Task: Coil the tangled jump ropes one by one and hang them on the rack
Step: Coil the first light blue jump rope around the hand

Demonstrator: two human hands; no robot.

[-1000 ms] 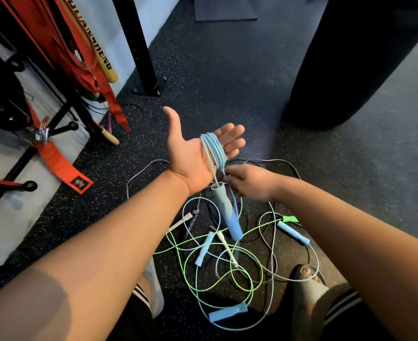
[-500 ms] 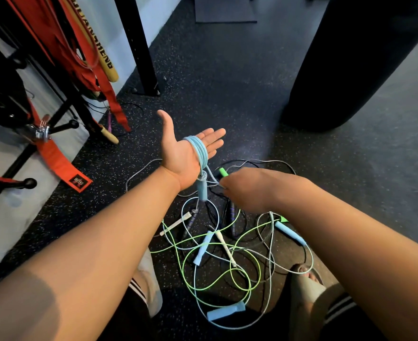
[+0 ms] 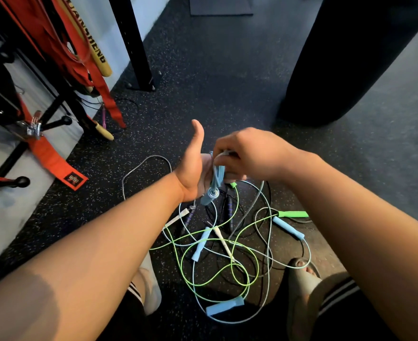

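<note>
My L hand [image 3: 193, 168] is held open, palm turned toward the R, thumb straight up. Its fingers are mostly hidden under my R hand [image 3: 249, 153]. The light-blue rope [image 3: 217, 174] is wound in a tight bundle of loops round the L palm. My R hand comes over the top, knuckles up, fingers curled, pinching cord at the upper end of the bundle.

The bundle's long axis runs from my R fingertips down toward my L wrist. Its blue handle [image 3: 206, 199] hangs off the lower end, pointing down & toward me, so it looks short. A small metal spring sits where cord meets handle. The cord is thin, smooth & plastic-looking; the handle is matte & rounded.

Below both hands the tangled pile [image 3: 221, 239] lies on the floor [image 3: 227, 94]: thin loops of lime-green, pale blue, grey & dark cord, w/ a green handle [image 3: 292, 214] & a pale blue handle [image 3: 287, 227] under my R forearm. The floor is black rubber w/ pale specks.

Left of my L hand stands the rack [image 3: 55, 124], black metal w/ ball-tipped pegs, w/ flat orange straps [image 3: 48, 156] hanging on it.
</note>
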